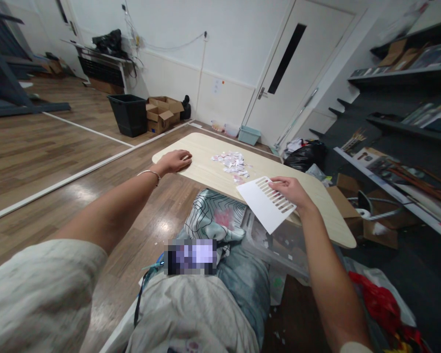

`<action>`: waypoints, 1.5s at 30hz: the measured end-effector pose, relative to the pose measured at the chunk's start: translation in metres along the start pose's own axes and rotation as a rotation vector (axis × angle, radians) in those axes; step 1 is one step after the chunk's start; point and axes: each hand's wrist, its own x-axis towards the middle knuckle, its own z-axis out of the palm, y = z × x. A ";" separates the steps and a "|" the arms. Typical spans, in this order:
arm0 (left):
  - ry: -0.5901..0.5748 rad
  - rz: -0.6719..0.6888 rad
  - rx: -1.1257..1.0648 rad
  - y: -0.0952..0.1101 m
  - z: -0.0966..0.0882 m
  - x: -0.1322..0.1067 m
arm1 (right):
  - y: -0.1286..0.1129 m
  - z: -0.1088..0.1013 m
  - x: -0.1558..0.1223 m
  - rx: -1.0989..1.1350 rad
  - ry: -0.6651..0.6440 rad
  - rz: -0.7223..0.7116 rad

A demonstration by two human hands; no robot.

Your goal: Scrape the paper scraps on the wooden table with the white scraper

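Note:
My right hand (291, 191) grips a white slotted card (260, 200) by its upper edge, fingers closed on it. A row of long narrow slots runs across the card, and its plain lower part hangs out past the near edge of the pale wooden table (316, 196). My left hand (176, 161) lies palm down on the table's left end, fingers stretched out and nothing in them. Between the hands, a little farther away, is a loose heap of small white paper scraps (233, 163).
A clear plastic bin (279, 245) with bits of paper stands under the table's near edge. On my lap are a patterned cloth (201, 211) and a blurred-out device (193, 256). Shelves (400, 76) line the right; a black bin (129, 115) and cardboard boxes (163, 113) stand behind.

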 end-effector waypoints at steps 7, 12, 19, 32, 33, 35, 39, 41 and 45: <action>0.000 0.012 0.002 -0.003 0.002 0.002 | -0.011 0.015 0.022 -0.068 0.061 -0.006; -0.002 0.001 -0.005 -0.005 0.003 0.003 | -0.016 0.002 0.018 -0.127 -0.078 0.004; 0.009 0.001 0.002 -0.007 0.004 0.003 | -0.009 -0.006 0.011 -0.115 -0.029 -0.025; -0.148 -0.031 0.148 -0.002 -0.003 0.008 | 0.015 -0.029 0.010 0.096 -0.013 0.020; -0.158 -0.028 0.156 -0.002 -0.003 0.008 | 0.019 -0.031 0.012 0.124 -0.008 0.034; -0.168 -0.034 0.164 0.000 -0.003 0.010 | 0.028 -0.033 0.016 0.169 0.004 0.053; -0.144 -0.096 0.158 0.004 0.000 0.015 | 0.046 -0.037 0.026 0.218 0.120 0.009; -0.128 -0.127 0.151 0.007 0.001 0.015 | 0.054 -0.038 0.031 0.250 0.184 -0.021; -0.115 -0.148 0.132 0.012 0.000 0.013 | 0.065 -0.040 0.031 0.432 0.212 -0.066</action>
